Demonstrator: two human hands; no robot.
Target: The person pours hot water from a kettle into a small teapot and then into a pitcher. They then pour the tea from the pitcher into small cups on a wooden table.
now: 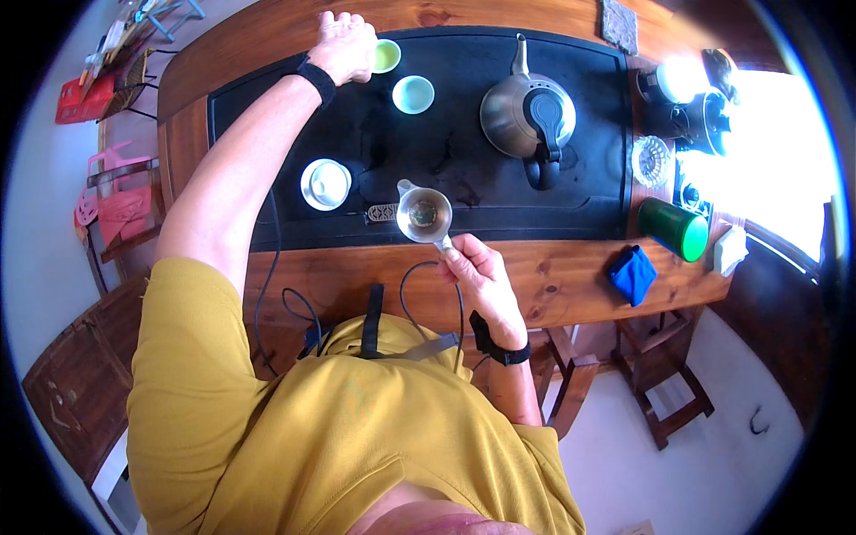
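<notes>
My left hand, at the far left of the black tea tray, has curled fingers beside a small cup of yellow-green liquid; whether it grips anything is hidden. A pale cup stands just right of that one. My right hand grips the handle of a small spouted pitcher, held over the tray's near edge with a little in its bottom. A white lidded bowl sits left of the pitcher. On the tray's right side stands a steel kettle with a black handle, its spout pointing away.
Right of the tray are a glass ashtray, a green canister, a folded blue cloth and white tissue. A stone slab lies at the far edge. Black cables hang between my body and the wooden table.
</notes>
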